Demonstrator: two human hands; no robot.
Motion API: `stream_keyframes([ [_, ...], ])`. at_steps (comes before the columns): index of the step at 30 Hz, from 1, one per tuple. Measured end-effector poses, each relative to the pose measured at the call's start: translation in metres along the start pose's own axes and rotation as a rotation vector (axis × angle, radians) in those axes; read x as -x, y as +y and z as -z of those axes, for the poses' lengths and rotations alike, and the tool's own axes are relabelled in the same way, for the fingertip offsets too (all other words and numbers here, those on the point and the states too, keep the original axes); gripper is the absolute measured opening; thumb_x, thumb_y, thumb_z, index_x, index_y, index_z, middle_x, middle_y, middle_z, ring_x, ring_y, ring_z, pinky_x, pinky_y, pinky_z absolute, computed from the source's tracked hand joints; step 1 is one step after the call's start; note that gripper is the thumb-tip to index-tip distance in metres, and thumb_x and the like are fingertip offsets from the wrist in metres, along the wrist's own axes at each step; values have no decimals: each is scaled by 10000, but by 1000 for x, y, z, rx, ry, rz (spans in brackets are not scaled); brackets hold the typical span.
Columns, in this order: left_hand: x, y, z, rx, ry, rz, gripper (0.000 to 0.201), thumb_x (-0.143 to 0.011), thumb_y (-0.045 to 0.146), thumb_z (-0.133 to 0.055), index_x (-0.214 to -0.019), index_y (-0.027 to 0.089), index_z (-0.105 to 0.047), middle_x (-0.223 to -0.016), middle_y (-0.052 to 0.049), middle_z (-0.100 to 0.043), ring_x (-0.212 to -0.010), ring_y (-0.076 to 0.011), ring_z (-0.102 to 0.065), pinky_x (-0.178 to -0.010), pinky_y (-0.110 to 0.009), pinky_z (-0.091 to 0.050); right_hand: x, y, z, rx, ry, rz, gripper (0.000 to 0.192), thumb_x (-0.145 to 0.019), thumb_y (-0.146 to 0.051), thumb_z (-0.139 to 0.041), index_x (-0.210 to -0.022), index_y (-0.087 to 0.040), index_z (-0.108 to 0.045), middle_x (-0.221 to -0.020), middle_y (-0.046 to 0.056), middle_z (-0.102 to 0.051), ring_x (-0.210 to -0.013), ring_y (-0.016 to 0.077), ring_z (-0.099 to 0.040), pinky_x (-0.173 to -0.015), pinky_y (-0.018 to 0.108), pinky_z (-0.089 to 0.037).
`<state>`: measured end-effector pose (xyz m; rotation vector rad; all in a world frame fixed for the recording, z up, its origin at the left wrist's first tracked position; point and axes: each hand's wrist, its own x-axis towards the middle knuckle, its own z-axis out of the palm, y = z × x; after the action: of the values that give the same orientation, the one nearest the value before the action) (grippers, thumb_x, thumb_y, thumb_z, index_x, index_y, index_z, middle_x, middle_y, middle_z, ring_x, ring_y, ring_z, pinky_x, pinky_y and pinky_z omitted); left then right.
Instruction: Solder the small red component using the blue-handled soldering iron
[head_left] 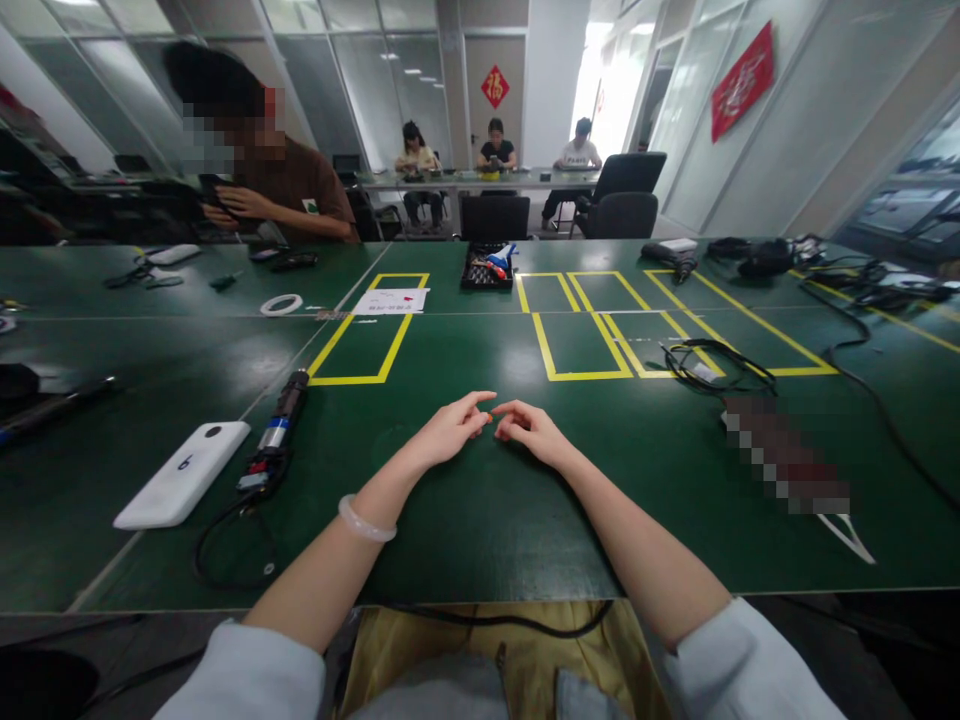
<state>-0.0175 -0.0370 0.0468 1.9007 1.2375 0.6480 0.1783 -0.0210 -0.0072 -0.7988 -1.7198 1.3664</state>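
Over the middle of the green table (442, 520), my two hands meet nearly fingertip to fingertip. My left hand (451, 428) has its index finger stretched forward. A tiny orange piece (490, 417) shows at its thumb tip and seems pinched there; its kind is too small to make out. My right hand (534, 432) is just to the right, palm down, its index finger reaching toward the orange piece and its other fingers loosely bent. Nothing shows in my right hand. Whether the right fingertips touch the piece, I cannot tell.
Left of me lie a white power bank-like block (184, 475) and a cylindrical tool (274, 440) with a black cable. Ahead stand a black tray (486, 283) and a paper sheet (390, 301) by yellow tape outlines. Coiled cable (720, 365) lies right. A person (300, 190) stands across the table.
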Motion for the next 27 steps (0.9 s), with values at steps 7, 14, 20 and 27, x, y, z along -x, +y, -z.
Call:
stream_keyframes([
  [7,-10,-18,-25,277,-18,21,521,-878,345,-480,-1359,146,-466,-713,9,-561,-679,-121,-535,-677,-257,-435,-1,6,-2,-57,-53,0,263,-819,-365,-634,-972,-159,-579,-823,36,-674,-718,130,-615,-706,265,-475],
  [14,-12,-20,-27,396,84,194,317,-882,353,-458,-1074,126,-567,-708,-21,-634,-613,-112,-584,-600,-237,-435,-3,7,0,-80,23,-7,309,-786,-401,-671,-963,-170,-568,-733,0,-632,-645,121,-582,-631,253,-447],
  [20,-12,-18,-27,421,83,232,257,-800,384,-594,-836,131,-570,-735,-42,-658,-625,-108,-597,-572,-217,-413,-7,8,0,-73,71,0,321,-761,-405,-693,-952,-177,-571,-685,-23,-588,-613,115,-566,-607,249,-436],
  [27,-8,-17,-30,360,134,54,272,-775,379,-642,-913,150,-591,-814,-38,-664,-726,-133,-620,-678,-255,-468,-4,-1,7,-53,100,-72,310,-806,-464,-623,-865,-161,-591,-722,9,-625,-645,124,-572,-652,273,-466],
])
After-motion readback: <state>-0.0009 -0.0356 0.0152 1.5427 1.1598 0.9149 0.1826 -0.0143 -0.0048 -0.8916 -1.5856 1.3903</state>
